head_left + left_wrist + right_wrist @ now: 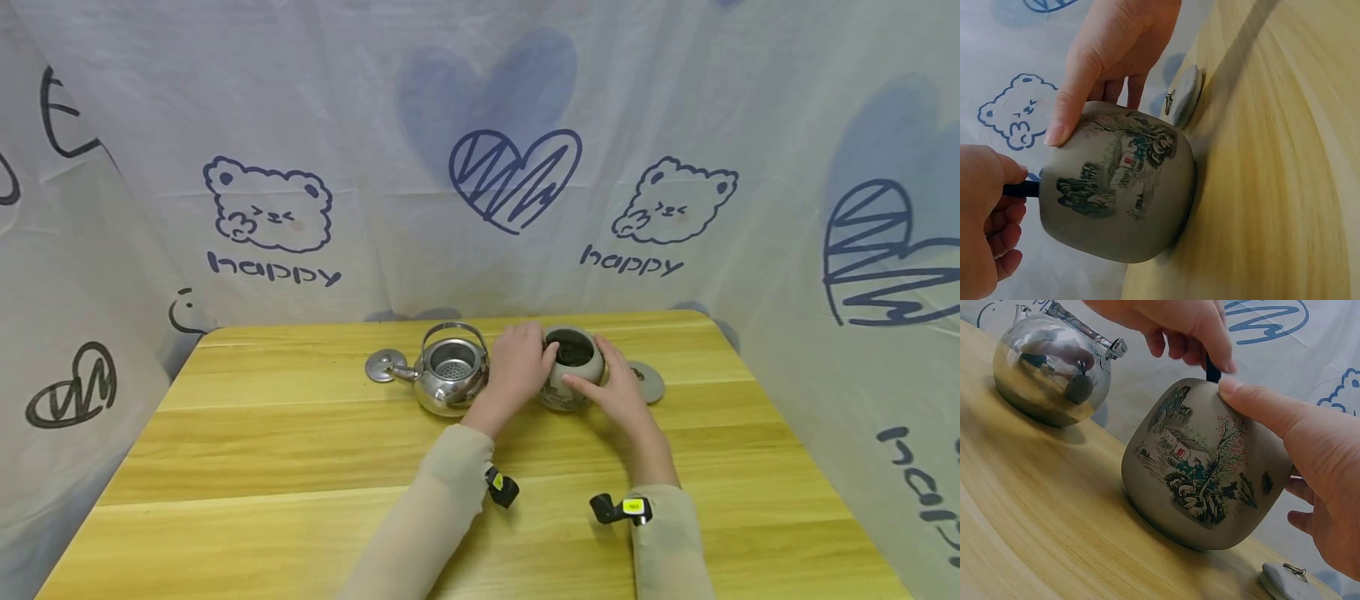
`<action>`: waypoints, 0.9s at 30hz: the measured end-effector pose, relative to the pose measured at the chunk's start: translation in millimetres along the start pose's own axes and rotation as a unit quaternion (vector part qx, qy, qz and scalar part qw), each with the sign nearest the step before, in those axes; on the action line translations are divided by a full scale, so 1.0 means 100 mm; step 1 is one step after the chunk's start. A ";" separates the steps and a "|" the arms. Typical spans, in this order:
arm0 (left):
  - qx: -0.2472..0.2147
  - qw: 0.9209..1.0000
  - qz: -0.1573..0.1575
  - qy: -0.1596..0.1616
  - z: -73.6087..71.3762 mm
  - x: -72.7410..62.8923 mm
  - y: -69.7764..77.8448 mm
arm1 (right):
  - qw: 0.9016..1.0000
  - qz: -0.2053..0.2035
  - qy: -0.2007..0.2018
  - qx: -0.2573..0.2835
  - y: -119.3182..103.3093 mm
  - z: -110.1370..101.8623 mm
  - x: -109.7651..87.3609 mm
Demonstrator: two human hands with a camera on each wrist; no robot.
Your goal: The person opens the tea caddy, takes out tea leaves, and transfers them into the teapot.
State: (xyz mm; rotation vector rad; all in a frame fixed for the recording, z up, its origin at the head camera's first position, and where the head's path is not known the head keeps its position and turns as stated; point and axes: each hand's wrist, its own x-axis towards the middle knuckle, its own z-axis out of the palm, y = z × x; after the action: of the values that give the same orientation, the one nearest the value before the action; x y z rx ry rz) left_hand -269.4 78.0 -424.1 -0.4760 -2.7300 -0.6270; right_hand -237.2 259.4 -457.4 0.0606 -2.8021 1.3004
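Note:
A grey tea jar (pixel 561 390) with a painted landscape stands uncovered on the table, dark contents (pixel 574 353) showing in its mouth. My right hand (pixel 619 387) holds the jar from the right, the thumb on its near side by the rim and the fingers behind. At the left of the mouth, my left hand (pixel 519 360) pinches a slim dark handle (pixel 1022 189) between thumb and fingers. The handle reaches over the rim, and its far end is hidden inside the jar. In the right wrist view, the handle (pixel 1212 370) appears just under the left fingertips.
Left of the jar sits a shiny metal teapot (pixel 450 396), uncovered, with a perforated strainer (pixel 453 369) in its mouth and its hoop handle upright. The teapot's lid (pixel 381 365) lies beyond the spout. Right of the jar rests a round grey lid (pixel 652 383) with a metal ring.

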 end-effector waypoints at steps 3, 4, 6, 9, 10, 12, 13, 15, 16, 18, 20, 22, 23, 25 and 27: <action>0.004 1.000 -0.001 -0.004 0.04 0.02 -0.01 | 1.000 -0.001 0.001 -0.001 0.00 0.01 0.00; -0.012 1.000 -0.007 -0.005 0.05 0.02 -0.01 | 1.000 -0.001 0.000 -0.001 0.00 0.01 0.01; -0.054 0.998 -0.018 -0.004 0.06 0.02 -0.01 | 1.000 0.000 0.001 -0.002 0.01 0.01 0.01; -0.109 0.993 -0.036 -0.010 0.08 0.01 -0.01 | 1.000 -0.001 0.002 -0.004 0.02 0.01 0.01; -0.123 0.991 -0.042 -0.012 0.09 0.01 0.00 | 1.000 -0.001 0.002 -0.004 0.03 0.01 0.02; -0.136 0.989 -0.051 -0.016 0.11 0.01 0.01 | 1.000 -0.002 0.001 -0.006 0.04 0.00 0.02; -0.137 0.989 -0.054 -0.019 0.11 0.01 0.02 | 1.000 -0.002 0.001 -0.006 0.04 0.00 0.02; -0.137 0.989 -0.056 -0.020 0.12 0.02 0.03 | 1.000 -0.003 0.002 -0.005 0.05 -0.01 0.02; -0.139 0.989 -0.055 -0.020 0.12 0.02 0.03 | 1.000 -0.003 0.002 -0.006 0.05 -0.01 0.02; -0.145 0.988 -0.054 -0.020 0.13 0.02 0.03 | 1.000 -0.004 0.005 -0.008 0.05 -0.02 0.02; -0.155 0.986 -0.053 -0.018 0.13 0.01 0.02 | 1.000 -0.007 0.007 -0.009 0.05 -0.02 0.02; -0.168 0.984 -0.055 -0.014 0.13 0.01 0.00 | 1.000 -0.010 0.007 -0.010 0.05 -0.01 0.02; -0.174 0.983 -0.056 -0.012 0.13 0.01 -0.01 | 1.000 -0.010 0.007 -0.010 0.05 -0.01 0.02; -0.185 0.981 -0.058 -0.009 0.14 0.00 -0.03 | 1.000 -0.011 0.007 -0.010 0.05 -0.01 0.02; -0.201 0.978 -0.059 -0.007 0.14 -0.01 -0.05 | 1.000 -0.011 0.008 -0.011 0.05 0.00 0.03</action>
State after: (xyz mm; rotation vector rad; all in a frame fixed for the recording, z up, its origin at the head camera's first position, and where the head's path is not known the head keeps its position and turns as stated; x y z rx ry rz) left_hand -273.5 80.0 -438.1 -0.4072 -2.6576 -1.2236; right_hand -240.0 262.3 -460.8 0.0789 -2.7941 1.2613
